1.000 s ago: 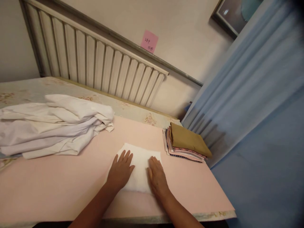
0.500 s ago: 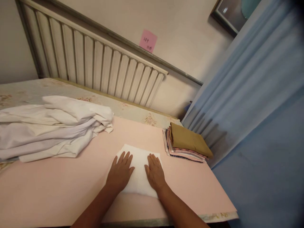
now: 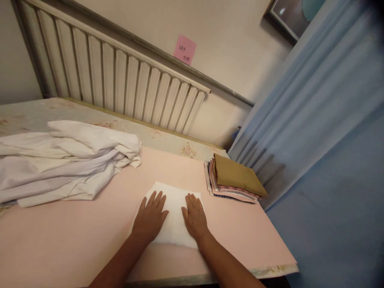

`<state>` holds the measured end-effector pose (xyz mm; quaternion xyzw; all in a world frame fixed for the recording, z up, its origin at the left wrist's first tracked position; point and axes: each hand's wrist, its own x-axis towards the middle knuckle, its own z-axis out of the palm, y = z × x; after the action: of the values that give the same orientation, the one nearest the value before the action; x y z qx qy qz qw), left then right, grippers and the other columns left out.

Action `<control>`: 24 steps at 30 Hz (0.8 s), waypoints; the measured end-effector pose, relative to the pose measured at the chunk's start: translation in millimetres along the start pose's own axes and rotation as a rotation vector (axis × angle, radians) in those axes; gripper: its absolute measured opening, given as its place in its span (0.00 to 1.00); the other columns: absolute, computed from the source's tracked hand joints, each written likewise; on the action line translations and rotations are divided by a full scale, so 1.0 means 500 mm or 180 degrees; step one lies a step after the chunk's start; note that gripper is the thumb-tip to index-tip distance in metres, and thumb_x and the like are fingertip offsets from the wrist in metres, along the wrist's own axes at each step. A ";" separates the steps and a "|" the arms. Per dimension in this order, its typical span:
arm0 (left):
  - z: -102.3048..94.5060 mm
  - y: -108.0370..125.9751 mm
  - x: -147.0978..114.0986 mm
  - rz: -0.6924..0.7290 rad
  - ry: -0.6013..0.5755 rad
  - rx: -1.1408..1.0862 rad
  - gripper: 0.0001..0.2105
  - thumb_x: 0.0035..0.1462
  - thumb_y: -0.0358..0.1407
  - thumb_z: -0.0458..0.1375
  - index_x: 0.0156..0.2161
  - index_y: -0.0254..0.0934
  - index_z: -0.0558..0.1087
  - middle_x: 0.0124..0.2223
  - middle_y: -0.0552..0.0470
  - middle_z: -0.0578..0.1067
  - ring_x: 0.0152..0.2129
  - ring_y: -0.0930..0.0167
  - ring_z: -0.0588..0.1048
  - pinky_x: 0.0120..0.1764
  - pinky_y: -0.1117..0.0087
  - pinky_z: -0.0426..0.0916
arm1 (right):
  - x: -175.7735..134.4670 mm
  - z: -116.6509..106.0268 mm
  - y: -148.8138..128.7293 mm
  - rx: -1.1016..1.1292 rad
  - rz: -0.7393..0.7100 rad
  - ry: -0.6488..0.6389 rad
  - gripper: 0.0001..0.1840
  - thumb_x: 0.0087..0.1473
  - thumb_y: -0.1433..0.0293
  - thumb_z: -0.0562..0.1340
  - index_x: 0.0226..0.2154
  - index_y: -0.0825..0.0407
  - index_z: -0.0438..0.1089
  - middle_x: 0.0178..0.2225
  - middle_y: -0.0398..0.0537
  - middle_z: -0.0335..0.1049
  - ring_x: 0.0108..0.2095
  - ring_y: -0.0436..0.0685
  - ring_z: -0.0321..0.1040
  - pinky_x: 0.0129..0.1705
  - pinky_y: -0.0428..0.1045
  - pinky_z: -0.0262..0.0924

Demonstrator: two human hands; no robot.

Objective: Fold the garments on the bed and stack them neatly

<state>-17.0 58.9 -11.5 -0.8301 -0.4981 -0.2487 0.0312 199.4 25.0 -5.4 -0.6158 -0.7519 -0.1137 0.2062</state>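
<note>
A folded white cloth (image 3: 174, 224) lies flat on the pink sheet (image 3: 240, 232), close to the near edge. My left hand (image 3: 151, 216) rests palm down on its left side, fingers spread and pointing away from me. On the right side of the cloth lies my right hand (image 3: 194, 216), also flat, with the thumb held apart from the fingers. The middle of the cloth shows between both thumbs. Parts of its left and right edges are hidden under my hands.
Rumpled white fabric (image 3: 75, 160) is heaped at the left. A stack of folded cloths with a mustard-brown one (image 3: 238, 174) on top sits at the right. Behind the bed stands a radiator (image 3: 120, 80); a blue curtain (image 3: 300, 104) hangs along the right side.
The whole view has shifted slightly, so things appear a little farther left. Both hands stay flat in the same places on the white cloth.
</note>
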 end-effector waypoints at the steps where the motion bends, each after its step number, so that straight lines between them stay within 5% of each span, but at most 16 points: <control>1: 0.001 -0.001 -0.001 0.0006 0.0017 -0.0014 0.23 0.62 0.41 0.47 0.60 0.40 0.65 0.64 0.47 0.63 0.63 0.57 0.58 0.60 0.47 0.54 | 0.000 0.001 0.002 0.0004 0.0020 0.0023 0.24 0.64 0.66 0.50 0.61 0.55 0.58 0.61 0.57 0.59 0.64 0.60 0.51 0.64 0.63 0.48; 16: -0.006 -0.020 0.003 -0.0347 -0.0148 0.0076 0.23 0.63 0.42 0.47 0.61 0.39 0.65 0.66 0.47 0.61 0.63 0.54 0.56 0.59 0.47 0.54 | -0.048 0.012 0.065 0.0066 0.0420 0.0187 0.26 0.65 0.62 0.49 0.61 0.55 0.59 0.61 0.57 0.59 0.64 0.61 0.52 0.62 0.62 0.52; 20: -0.025 -0.031 0.014 -0.0734 -0.0115 -0.0004 0.23 0.63 0.39 0.44 0.59 0.33 0.65 0.65 0.38 0.60 0.57 0.55 0.65 0.52 0.53 0.63 | -0.087 0.007 0.075 0.0280 0.0666 0.0253 0.26 0.62 0.63 0.51 0.59 0.57 0.61 0.60 0.58 0.61 0.61 0.62 0.57 0.60 0.61 0.56; 24: -0.066 -0.056 0.031 -0.1286 -0.0163 -0.0506 0.21 0.63 0.38 0.42 0.53 0.30 0.69 0.52 0.36 0.74 0.46 0.61 0.74 0.46 0.61 0.67 | -0.117 -0.004 0.091 0.0988 0.1351 0.0442 0.26 0.57 0.63 0.55 0.55 0.58 0.66 0.53 0.60 0.69 0.52 0.64 0.69 0.51 0.59 0.66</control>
<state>-47.3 75.9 18.6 -0.7194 -0.6337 -0.2672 -0.0975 253.3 -17.7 -33.6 -0.7114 -0.5984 0.0066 0.3684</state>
